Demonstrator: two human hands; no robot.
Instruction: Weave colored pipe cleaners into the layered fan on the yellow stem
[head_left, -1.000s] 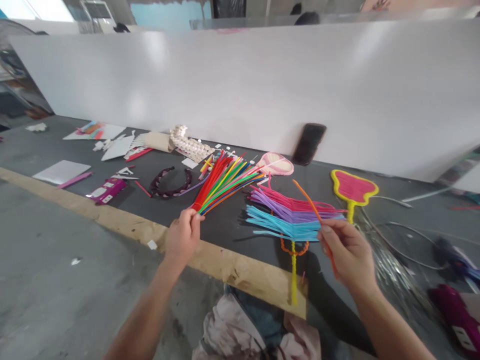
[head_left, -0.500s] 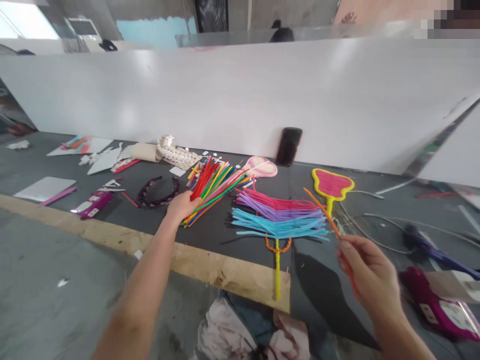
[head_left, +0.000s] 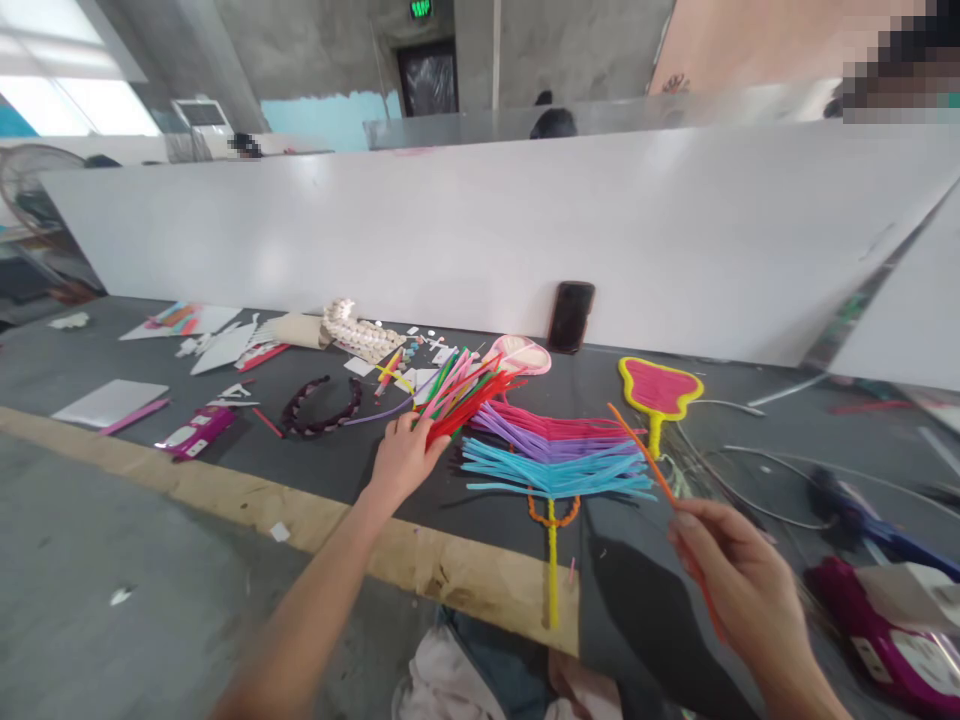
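My left hand (head_left: 409, 455) is closed around a bundle of pipe cleaners (head_left: 469, 395), mostly red, pink and green, near the middle of the table. Between the thumb and fingers of my right hand (head_left: 731, 560) is one orange pipe cleaner (head_left: 645, 452), its tip pointing up and left. Between the hands lies a piece made of pipe cleaners (head_left: 555, 460), with red, purple and blue rows on a yellow stem (head_left: 553, 580) and an orange twisted loop (head_left: 531, 512). A yellow and purple pipe cleaner lie loose behind my left hand.
A phone (head_left: 571, 316) leans on the white partition (head_left: 450, 230). Nearby are a pink-and-yellow paddle shape (head_left: 664, 388), a pink oval piece (head_left: 517, 355) and a dark braided headband (head_left: 289, 415). Purple packages (head_left: 196, 432) lie left and right. Wires (head_left: 780, 510) coil at right.
My left hand has moved right with red, pink and green pipe cleaners, leaving yellow and purple ones behind. My right hand still holds the orange one. The view has tilted up slightly.
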